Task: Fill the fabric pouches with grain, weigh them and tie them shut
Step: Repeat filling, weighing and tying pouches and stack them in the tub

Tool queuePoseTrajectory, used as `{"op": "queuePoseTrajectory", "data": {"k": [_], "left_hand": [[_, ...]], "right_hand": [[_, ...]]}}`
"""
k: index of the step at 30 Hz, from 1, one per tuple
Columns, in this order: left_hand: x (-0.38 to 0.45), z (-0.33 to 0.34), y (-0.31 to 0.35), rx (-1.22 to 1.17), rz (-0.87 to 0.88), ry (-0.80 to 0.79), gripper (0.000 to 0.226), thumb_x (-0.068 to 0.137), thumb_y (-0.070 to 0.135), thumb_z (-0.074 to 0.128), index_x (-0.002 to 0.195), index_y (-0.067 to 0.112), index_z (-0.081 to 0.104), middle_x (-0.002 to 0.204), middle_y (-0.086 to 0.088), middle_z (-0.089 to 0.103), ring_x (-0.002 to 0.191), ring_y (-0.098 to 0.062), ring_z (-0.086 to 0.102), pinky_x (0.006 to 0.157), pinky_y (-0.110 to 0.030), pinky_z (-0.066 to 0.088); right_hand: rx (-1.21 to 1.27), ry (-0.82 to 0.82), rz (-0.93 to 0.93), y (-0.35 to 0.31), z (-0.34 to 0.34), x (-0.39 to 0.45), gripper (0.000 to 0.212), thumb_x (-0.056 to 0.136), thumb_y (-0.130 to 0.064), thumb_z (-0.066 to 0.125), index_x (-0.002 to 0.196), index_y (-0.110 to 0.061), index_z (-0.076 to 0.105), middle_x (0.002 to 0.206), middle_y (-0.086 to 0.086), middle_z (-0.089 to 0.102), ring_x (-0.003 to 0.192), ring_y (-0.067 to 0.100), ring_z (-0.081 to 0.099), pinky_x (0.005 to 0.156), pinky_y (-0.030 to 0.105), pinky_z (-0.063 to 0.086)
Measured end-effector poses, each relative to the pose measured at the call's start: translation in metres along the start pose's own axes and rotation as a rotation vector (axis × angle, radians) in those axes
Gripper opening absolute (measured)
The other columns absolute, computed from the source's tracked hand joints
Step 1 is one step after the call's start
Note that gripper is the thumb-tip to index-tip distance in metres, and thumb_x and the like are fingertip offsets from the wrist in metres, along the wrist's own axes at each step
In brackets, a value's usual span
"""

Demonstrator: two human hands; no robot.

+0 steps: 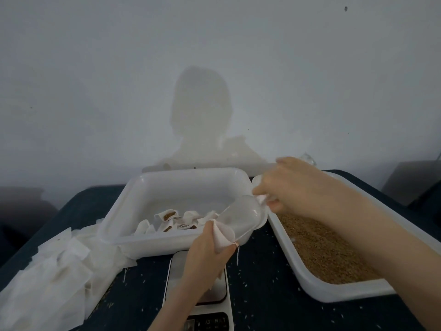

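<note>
My left hand [207, 256] grips a white fabric pouch [223, 235] above the small white scale [198, 292]. My right hand [293, 187] holds the handle of a clear plastic scoop [243, 217], tilted with its mouth down into the pouch's opening. Whether grain lies in the scoop I cannot tell. A white tray [310, 278] on the right holds brown grain [327, 254]. The white tray [143, 187] in the middle holds several filled pouches [171, 219].
A heap of flat white pouches [52, 271] lies at the left on the dark blue tabletop [267, 295], which is strewn with stray grains. The scale's control panel [210, 322] is at the bottom edge. A pale wall rises behind the table.
</note>
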State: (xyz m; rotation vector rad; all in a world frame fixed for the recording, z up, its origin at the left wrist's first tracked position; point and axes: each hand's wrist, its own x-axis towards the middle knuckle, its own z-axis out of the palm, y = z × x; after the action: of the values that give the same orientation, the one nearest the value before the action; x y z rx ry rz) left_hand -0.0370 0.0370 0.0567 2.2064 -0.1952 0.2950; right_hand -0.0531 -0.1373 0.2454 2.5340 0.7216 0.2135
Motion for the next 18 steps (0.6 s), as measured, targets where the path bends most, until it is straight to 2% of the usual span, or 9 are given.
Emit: {"op": "queuePoseTrajectory", "data": {"k": [1, 2, 3, 4, 9, 13, 16, 18], "left_hand": [[0.000, 0.000, 0.001, 0.010, 0.011, -0.001, 0.037, 0.077, 0.044, 0.066, 0.096, 0.031, 0.037, 0.080, 0.013, 0.055, 0.073, -0.004, 0.056, 0.060, -0.025, 0.049], [0.000, -0.001, 0.001, 0.020, 0.021, -0.008, 0.036, 0.077, 0.041, 0.066, 0.091, 0.032, 0.034, 0.079, 0.012, 0.055, 0.072, -0.005, 0.055, 0.059, -0.025, 0.048], [-0.001, -0.001, 0.002, 0.026, 0.031, -0.021, 0.035, 0.077, 0.039, 0.066, 0.088, 0.032, 0.033, 0.079, 0.011, 0.054, 0.070, -0.006, 0.055, 0.057, -0.023, 0.047], [-0.001, -0.001, 0.003, 0.023, 0.041, -0.041, 0.035, 0.078, 0.038, 0.066, 0.087, 0.032, 0.033, 0.079, 0.010, 0.054, 0.069, -0.006, 0.054, 0.054, -0.020, 0.044], [0.000, 0.003, 0.012, -0.003, 0.018, -0.132, 0.042, 0.074, 0.041, 0.072, 0.087, 0.032, 0.033, 0.082, 0.010, 0.052, 0.067, -0.006, 0.051, 0.055, -0.016, 0.037], [0.001, 0.004, 0.016, 0.036, 0.035, -0.152, 0.046, 0.073, 0.039, 0.074, 0.088, 0.033, 0.031, 0.085, 0.012, 0.051, 0.072, -0.005, 0.053, 0.055, -0.014, 0.037], [0.002, 0.007, 0.017, 0.038, 0.036, -0.149, 0.047, 0.073, 0.041, 0.073, 0.095, 0.032, 0.031, 0.086, 0.014, 0.050, 0.073, -0.003, 0.053, 0.053, -0.010, 0.038], [0.002, 0.009, 0.018, 0.038, 0.032, -0.144, 0.049, 0.073, 0.041, 0.072, 0.097, 0.030, 0.031, 0.083, 0.014, 0.050, 0.069, -0.003, 0.052, 0.052, -0.008, 0.037]], "right_hand": [[0.135, -0.058, 0.031, 0.005, 0.003, -0.005, 0.025, 0.086, -0.018, 0.054, 0.075, -0.040, 0.056, 0.077, -0.011, 0.059, 0.078, 0.014, 0.058, 0.092, 0.037, 0.049], [0.264, -0.100, 0.055, 0.009, 0.008, -0.010, 0.024, 0.088, -0.022, 0.057, 0.094, -0.045, 0.063, 0.091, -0.014, 0.066, 0.085, 0.010, 0.063, 0.085, 0.034, 0.053], [0.374, -0.131, 0.074, 0.013, 0.015, -0.014, 0.030, 0.089, -0.026, 0.059, 0.113, -0.044, 0.063, 0.105, -0.016, 0.068, 0.094, 0.007, 0.064, 0.085, 0.032, 0.054], [0.472, -0.153, 0.093, 0.018, 0.023, -0.019, 0.035, 0.089, -0.028, 0.060, 0.122, -0.042, 0.061, 0.112, -0.017, 0.068, 0.100, 0.004, 0.064, 0.087, 0.030, 0.054], [0.779, -0.139, 0.186, 0.052, 0.066, -0.049, 0.036, 0.085, -0.030, 0.068, 0.120, -0.040, 0.064, 0.110, -0.021, 0.068, 0.097, -0.007, 0.063, 0.091, 0.025, 0.053], [0.934, -0.046, 0.303, 0.083, 0.093, -0.078, 0.031, 0.083, -0.028, 0.071, 0.105, -0.049, 0.065, 0.103, -0.028, 0.068, 0.090, -0.009, 0.064, 0.077, 0.014, 0.054], [0.871, -0.069, 0.419, 0.106, 0.119, -0.096, 0.024, 0.084, -0.032, 0.071, 0.102, -0.047, 0.068, 0.095, -0.032, 0.067, 0.080, -0.006, 0.066, 0.076, 0.020, 0.055], [0.734, -0.237, 0.471, 0.116, 0.135, -0.103, 0.018, 0.086, -0.038, 0.069, 0.104, -0.037, 0.070, 0.086, -0.031, 0.063, 0.068, -0.008, 0.060, 0.067, 0.017, 0.050]]}}
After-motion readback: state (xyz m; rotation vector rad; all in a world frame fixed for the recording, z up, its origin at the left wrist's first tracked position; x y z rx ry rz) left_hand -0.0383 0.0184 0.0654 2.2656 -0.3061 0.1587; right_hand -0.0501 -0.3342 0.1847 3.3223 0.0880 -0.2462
